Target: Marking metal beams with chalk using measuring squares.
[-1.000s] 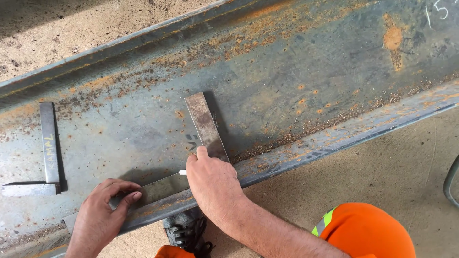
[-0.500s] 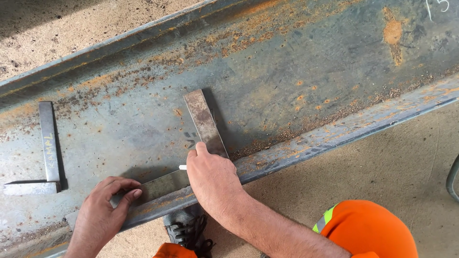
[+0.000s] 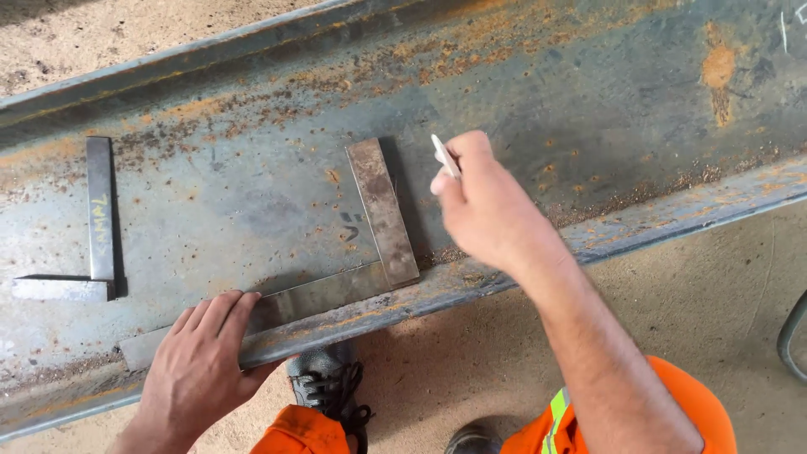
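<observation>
Outdoors, rusty steel beam [image 3: 546, 76] lies on sandy ground [image 3: 698, 294].

Place: a steel fabrication yard or metal workshop, at ground level.
Main piece: a long, heavy steel beam [image 3: 521, 101] with raised flanges fills the view, its grey surface spotted with orange rust and mill scale.
Floor: bare sandy ground [image 3: 723, 286] lies on both sides of the beam.
Tools: a worn steel square [image 3: 382, 210] lies flat on the beam's web; a second square [image 3: 99, 210] lies well apart to the left.
Marking: faint chalk marks show on the metal.
Clothing: bright orange work trousers [image 3: 672, 403] with a reflective stripe, and a black laced work boot [image 3: 324, 387].
</observation>
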